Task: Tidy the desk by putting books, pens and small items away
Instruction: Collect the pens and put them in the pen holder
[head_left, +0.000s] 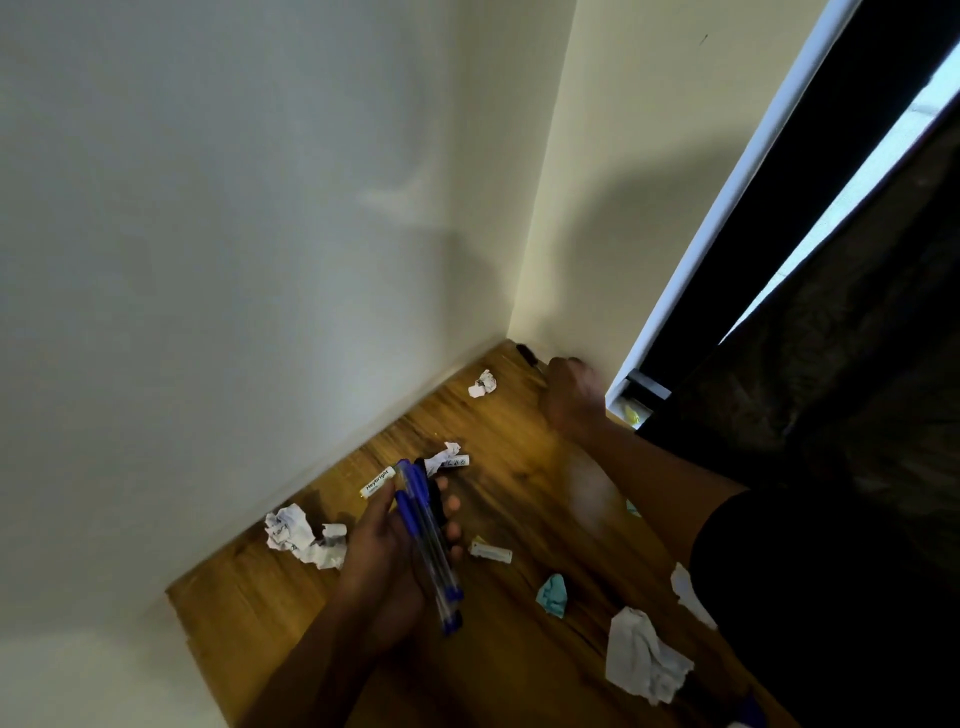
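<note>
My left hand (387, 551) holds a bundle of several blue-capped clear pens (428, 545) above the wooden desk (519, 499), fingers curled round them. My right hand (569, 395) reaches to the desk's far corner by the wall, blurred, its fingers curled near a dark pen-like object (527, 354); whether it grips anything I cannot tell. Two white batteries lie on the desk: one labelled (377, 483), another (457, 461) beside a paper scrap.
Crumpled white papers lie at the far corner (483, 384), the left (298, 535) and the near right (644, 660). A teal scrap (553, 595) and a small white item (491, 552) sit mid-desk. Walls bound the desk's far sides; a dark window (779, 208) and curtain stand right.
</note>
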